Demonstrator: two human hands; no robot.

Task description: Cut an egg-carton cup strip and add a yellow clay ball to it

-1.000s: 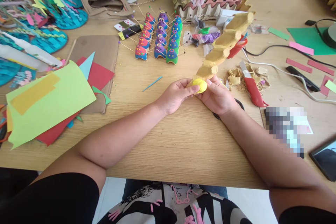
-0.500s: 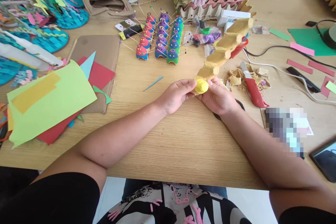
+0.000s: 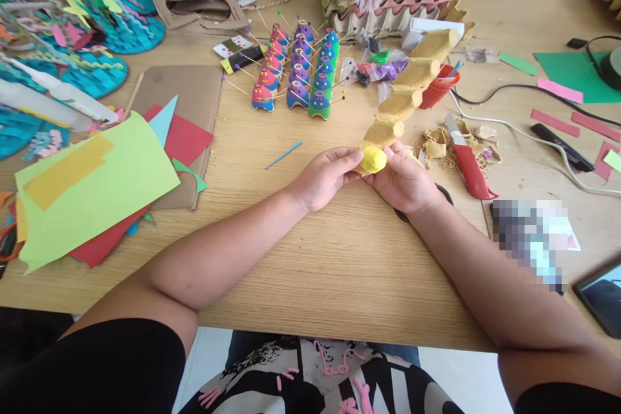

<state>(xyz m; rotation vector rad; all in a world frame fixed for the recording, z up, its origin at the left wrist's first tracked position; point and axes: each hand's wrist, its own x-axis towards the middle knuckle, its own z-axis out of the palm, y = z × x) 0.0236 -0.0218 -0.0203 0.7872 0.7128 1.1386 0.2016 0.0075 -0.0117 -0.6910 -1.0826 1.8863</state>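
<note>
A strip of tan egg-carton cups (image 3: 400, 104) is held up between my two hands, running away from me up and to the right. Bright yellow clay (image 3: 373, 159) covers the cup at its near end. My left hand (image 3: 326, 180) pinches that end from the left, thumb against the yellow edge. From the right, my right hand (image 3: 408, 182) grips the same end, with its thumb beside the clay; its other fingers are partly hidden. Black scissor handles (image 3: 444, 194) show partly behind my right wrist.
Painted egg-carton caterpillars (image 3: 298, 71) with pins stand ahead. A red-handled knife (image 3: 470, 165) lies right of my hands near carton scraps (image 3: 435, 143). A red cup (image 3: 440, 85) stands behind the strip. Coloured paper (image 3: 97, 174) lies left, and a thin blue stick (image 3: 283, 154) nearer.
The far end of the egg-carton strip has swung slightly left and down, showing more of the red cup. Both hands keep their hold at the yellow end.
</note>
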